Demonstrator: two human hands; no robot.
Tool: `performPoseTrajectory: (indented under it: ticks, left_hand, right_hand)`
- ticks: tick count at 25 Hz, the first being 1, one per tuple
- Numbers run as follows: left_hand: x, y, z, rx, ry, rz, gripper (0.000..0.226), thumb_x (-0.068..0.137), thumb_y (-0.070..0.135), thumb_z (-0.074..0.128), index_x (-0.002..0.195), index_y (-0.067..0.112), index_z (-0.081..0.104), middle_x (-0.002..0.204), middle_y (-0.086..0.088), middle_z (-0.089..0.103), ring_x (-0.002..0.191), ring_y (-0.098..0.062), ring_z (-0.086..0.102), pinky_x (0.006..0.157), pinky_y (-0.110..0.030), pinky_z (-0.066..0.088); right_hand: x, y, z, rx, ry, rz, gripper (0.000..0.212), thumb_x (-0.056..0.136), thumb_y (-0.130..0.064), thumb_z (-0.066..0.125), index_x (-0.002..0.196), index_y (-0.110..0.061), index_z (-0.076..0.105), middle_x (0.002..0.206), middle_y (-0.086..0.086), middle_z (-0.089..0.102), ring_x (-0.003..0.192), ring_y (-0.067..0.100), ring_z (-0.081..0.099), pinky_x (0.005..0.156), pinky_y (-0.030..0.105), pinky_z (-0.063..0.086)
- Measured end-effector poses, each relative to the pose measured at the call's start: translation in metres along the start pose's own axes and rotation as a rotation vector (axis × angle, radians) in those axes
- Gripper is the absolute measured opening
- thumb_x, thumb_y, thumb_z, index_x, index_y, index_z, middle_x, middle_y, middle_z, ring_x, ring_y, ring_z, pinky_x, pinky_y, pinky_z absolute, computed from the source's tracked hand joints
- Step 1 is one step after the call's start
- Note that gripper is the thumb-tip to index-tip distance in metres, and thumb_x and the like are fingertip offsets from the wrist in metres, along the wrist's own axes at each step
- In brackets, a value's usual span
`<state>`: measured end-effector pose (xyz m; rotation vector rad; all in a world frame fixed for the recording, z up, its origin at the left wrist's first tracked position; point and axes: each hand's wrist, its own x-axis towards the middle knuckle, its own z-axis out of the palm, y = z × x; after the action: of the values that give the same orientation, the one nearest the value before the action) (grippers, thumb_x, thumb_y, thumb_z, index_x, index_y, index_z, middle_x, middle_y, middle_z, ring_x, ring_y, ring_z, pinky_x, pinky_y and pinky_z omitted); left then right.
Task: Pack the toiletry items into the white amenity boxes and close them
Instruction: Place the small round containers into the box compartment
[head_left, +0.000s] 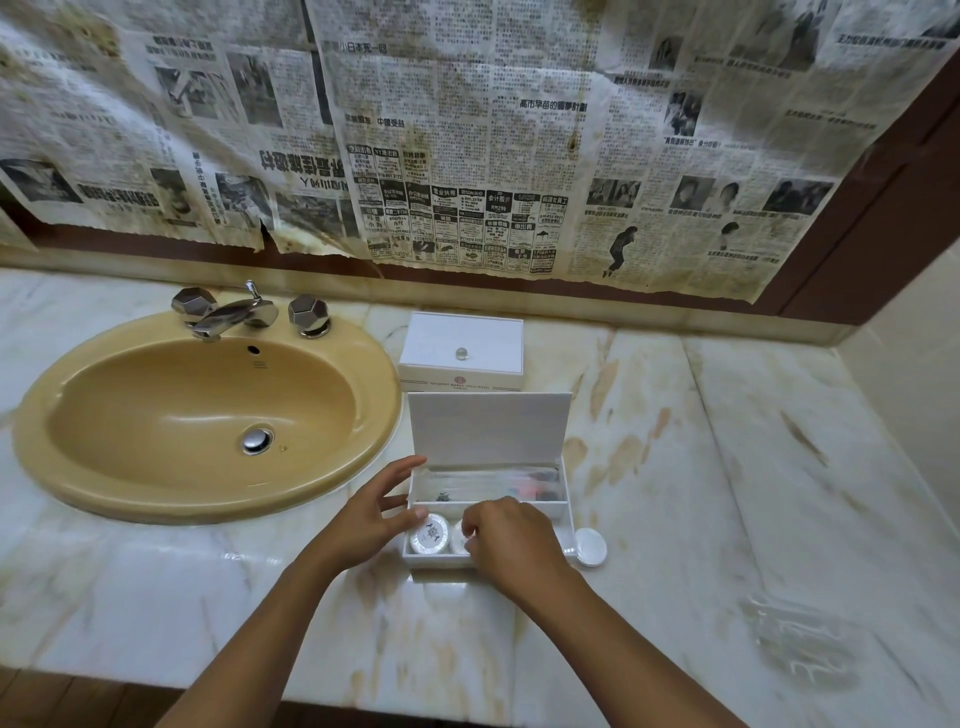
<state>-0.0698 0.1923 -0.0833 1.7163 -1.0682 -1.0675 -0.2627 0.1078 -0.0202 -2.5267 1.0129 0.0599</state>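
— amenity box (567, 512) nearest the person: where is it?
— on the marble worktop (727, 467), just right of the sink (208, 415), lid (488, 428) standing up. clear sachets (488, 483) lie in its back compartment, a round soap (429, 533) in the front one.
— and the hands?
— left hand (371, 519) rests against the box's left wall, fingers relaxed and spread. right hand (511, 540) is over the front compartment, fingers curled round a second round soap (459, 538).
— anything else?
— a white disc (591, 546) just beside the box; a closed box (461, 351) behind it.
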Motion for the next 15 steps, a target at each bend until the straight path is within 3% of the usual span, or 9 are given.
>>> performPoseTrajectory:
  ticks: [3,5,10,15]
  left_hand:
    - [-0.001,0.001,0.001,0.007,0.002,-0.010,0.058,0.088,0.021,0.072,0.133,0.049,0.049,0.147,0.016,0.044,0.116,0.026,0.042,0.093,-0.008,0.045]
    - [-0.001,0.001,0.001,0.011,0.004,-0.016,0.058,0.088,0.020,0.072,0.136,0.044,0.048,0.148,0.014,0.044,0.116,0.026,0.042,0.092,-0.007,0.045]
    - [-0.001,0.003,0.000,0.013,0.005,-0.018,0.057,0.088,0.022,0.071,0.136,0.044,0.047,0.149,0.012,0.043,0.125,0.009,0.044,0.096,-0.012,0.044]
    - [-0.002,0.005,0.001,0.010,0.006,-0.026,0.057,0.089,0.020,0.071,0.135,0.043,0.048,0.148,0.010,0.045,0.113,0.026,0.042,0.090,-0.007,0.045]
  right_hand:
    - [-0.005,-0.001,0.004,-0.038,-0.045,-0.004,0.016,0.086,-0.016,0.047,0.077,-0.018,0.060,0.093,0.009,0.066,0.074,0.027,0.045,0.054,0.030,0.027]
    - [-0.004,0.001,0.006,-0.014,-0.046,-0.015,0.017,0.087,-0.020,0.046,0.074,-0.019,0.057,0.092,0.009,0.066,0.076,0.028,0.048,0.052,0.030,0.024]
    - [0.000,0.009,0.001,0.147,0.020,0.000,0.023,0.090,-0.031,0.050,0.101,-0.024,0.069,0.100,-0.003,0.070,0.093,0.020,0.063,0.072,0.028,0.046]
    - [0.005,0.032,-0.023,0.258,0.161,0.120,0.020,0.089,-0.030,0.055,0.102,-0.028,0.070,0.096,-0.008,0.071,0.091,0.014,0.063,0.078,0.027,0.049]
